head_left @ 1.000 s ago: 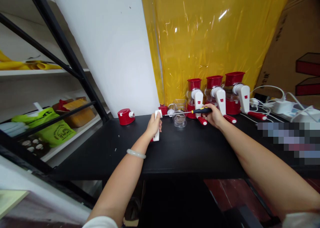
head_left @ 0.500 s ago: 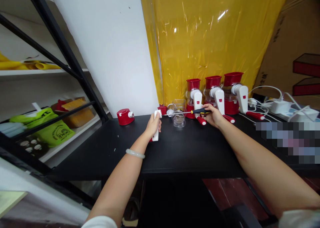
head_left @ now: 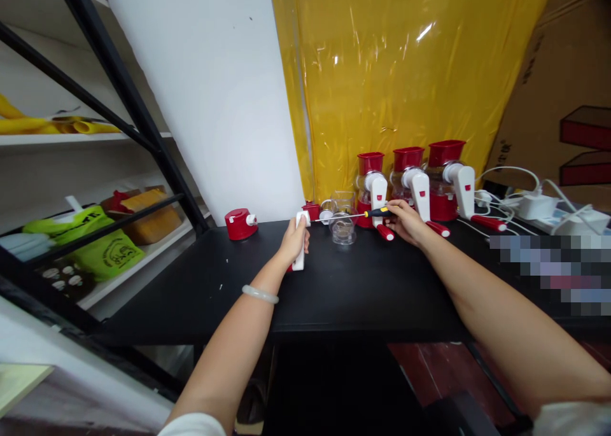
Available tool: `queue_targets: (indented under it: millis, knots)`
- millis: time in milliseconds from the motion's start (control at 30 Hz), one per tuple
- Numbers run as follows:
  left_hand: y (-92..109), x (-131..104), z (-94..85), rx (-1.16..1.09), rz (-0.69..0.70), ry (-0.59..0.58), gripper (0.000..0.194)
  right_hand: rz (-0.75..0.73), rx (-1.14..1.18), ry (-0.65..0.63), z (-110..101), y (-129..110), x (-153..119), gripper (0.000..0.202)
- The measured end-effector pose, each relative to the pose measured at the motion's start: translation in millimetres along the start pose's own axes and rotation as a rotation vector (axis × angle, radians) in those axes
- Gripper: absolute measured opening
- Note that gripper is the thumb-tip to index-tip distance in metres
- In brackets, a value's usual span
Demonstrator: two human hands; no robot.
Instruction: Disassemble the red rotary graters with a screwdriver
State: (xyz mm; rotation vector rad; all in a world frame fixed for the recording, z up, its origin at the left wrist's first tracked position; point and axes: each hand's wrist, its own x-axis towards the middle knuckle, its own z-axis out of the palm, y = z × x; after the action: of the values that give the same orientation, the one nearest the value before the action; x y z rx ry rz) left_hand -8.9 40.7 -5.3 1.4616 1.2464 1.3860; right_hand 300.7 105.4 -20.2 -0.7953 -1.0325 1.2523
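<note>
My left hand (head_left: 294, 240) is closed round a white crank handle (head_left: 300, 261), held upright over the black table, with a bit of red at its lower end. In my right hand (head_left: 405, 222) is a screwdriver (head_left: 378, 212) with a black and yellow grip, lying level. Its long shaft points left, and the tip meets the top of the crank handle near a white round stub. Behind the shaft stand a clear plastic housing (head_left: 344, 229) and a small red part (head_left: 311, 210). A red round base (head_left: 241, 225) with a white side spout sits to the left.
Three red and white hand-crank graters (head_left: 447, 178) stand in a row at the back right. White cables and power adapters (head_left: 534, 203) lie beyond them. A shelf rack (head_left: 143, 130) with bags is at left. The black table's (head_left: 334, 302) front edge runs nearest me.
The whole view has shifted very slightly. Both hands keep their holds, and the screwdriver tip stays at the crank handle; the screwdriver's grip looks turned, showing more yellow.
</note>
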Motion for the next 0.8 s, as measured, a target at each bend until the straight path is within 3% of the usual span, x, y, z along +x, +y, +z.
queue_targets:
  millis: [100, 167, 267, 333, 500, 600, 733, 800]
  knots:
    - [0.2, -1.8, 1.1, 0.003, -0.005, -0.020, 0.047, 0.035, 0.011, -0.024, -1.0, -1.8, 0.5, 0.019]
    - [0.1, -2.3, 1.3, 0.002, -0.005, -0.020, 0.046, 0.025, -0.065, 0.008, -3.0, -0.2, 2.8, 0.023]
    - [0.2, -2.1, 0.9, -0.002, -0.008, -0.013, 0.046, -0.086, -0.287, 0.078, -6.2, 4.8, 6.3, 0.039]
    - [0.5, -1.9, 0.6, -0.007, -0.009, -0.013, 0.046, -0.154, -0.351, 0.086, -6.7, 7.2, 7.2, 0.035]
    - [0.4, -1.9, 0.6, -0.019, -0.015, -0.011, 0.046, -0.069, -0.026, 0.059, -1.4, 3.3, 4.3, 0.015]
    - [-0.5, -2.0, 0.6, -0.013, -0.006, -0.019, 0.046, -0.016, 0.064, 0.024, 0.1, -0.4, 3.2, 0.017]
    - [-0.7, -1.7, 0.1, 0.001, -0.005, -0.007, 0.045, -0.046, -0.168, 0.131, -1.9, 1.6, 6.0, 0.040]
    - [-0.2, -1.4, -0.3, 0.009, 0.000, 0.004, 0.043, -0.108, -0.299, 0.139, -2.5, 3.9, 7.0, 0.040]
